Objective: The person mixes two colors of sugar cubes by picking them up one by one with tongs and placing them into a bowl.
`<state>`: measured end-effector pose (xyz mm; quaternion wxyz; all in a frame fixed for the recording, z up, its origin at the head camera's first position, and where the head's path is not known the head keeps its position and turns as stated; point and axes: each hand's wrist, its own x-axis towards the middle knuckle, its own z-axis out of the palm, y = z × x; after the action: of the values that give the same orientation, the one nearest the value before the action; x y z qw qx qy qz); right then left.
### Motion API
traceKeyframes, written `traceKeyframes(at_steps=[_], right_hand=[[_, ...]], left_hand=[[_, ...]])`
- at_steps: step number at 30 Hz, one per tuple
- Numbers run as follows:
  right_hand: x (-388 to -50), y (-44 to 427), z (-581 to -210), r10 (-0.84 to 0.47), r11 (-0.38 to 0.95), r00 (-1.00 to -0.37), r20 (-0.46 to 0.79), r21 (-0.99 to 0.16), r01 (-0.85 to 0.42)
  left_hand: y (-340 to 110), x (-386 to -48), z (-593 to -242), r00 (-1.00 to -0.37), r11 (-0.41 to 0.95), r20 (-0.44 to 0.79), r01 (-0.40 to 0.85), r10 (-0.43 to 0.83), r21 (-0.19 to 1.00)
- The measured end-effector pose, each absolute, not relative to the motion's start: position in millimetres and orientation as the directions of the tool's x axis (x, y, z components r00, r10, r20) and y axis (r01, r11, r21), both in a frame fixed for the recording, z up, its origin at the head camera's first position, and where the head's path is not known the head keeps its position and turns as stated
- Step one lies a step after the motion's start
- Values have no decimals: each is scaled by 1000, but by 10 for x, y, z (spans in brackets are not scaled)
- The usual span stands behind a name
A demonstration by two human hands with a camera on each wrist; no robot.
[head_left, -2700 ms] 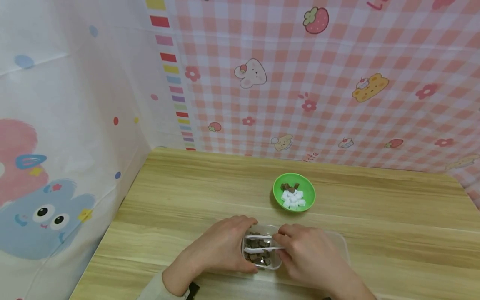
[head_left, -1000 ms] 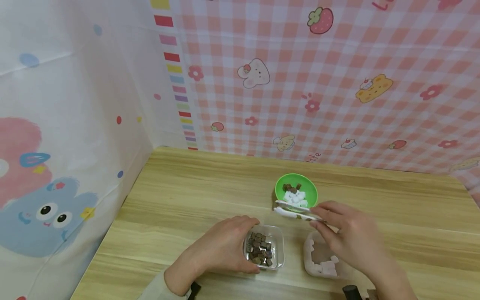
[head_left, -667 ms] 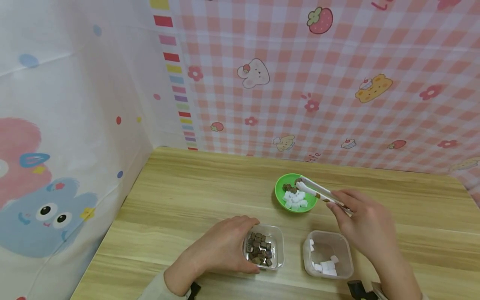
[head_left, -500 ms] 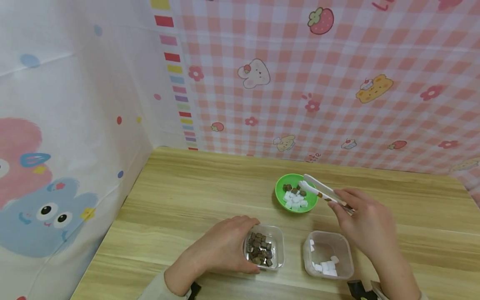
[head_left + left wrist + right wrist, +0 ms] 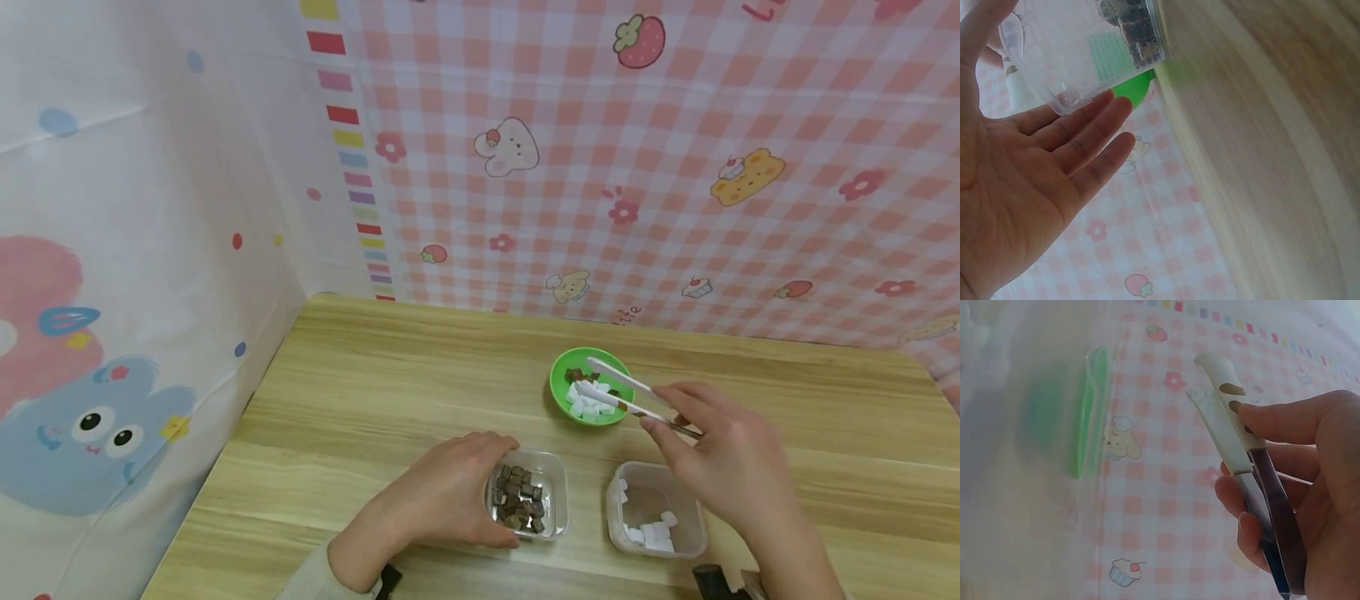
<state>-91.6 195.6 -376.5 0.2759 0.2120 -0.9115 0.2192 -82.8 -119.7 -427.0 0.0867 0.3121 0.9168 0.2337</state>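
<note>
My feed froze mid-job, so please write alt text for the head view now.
The right hand holds tongs, tips apart, over a green bowl of brown cubes and white cubes. The left hand holds a clear container of more brown cubes; a translucent container with more white cubes stands right of it on a wooden table.

pale sleeves [image 5: 318, 575]; black wrist fittings [image 5: 709, 582]

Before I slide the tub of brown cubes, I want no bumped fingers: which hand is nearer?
Left. The left hand clasps the tub; the right hand is off to the right, holding tongs at the green bowl.
</note>
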Motion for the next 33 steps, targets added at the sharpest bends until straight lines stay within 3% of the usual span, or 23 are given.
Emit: traceKeyframes(at_steps=[15, 33], right_hand=[[-732, 1785, -3721, -470, 700, -652, 594, -198, -686], [-624, 1513, -3834, -638, 656, -660, 397, -170, -736]], left_hand=[[-1198, -824, -4265, -788, 695, -18, 531, 615, 485], [-1197, -830, -4266, -786, 689, -15, 532, 617, 492]])
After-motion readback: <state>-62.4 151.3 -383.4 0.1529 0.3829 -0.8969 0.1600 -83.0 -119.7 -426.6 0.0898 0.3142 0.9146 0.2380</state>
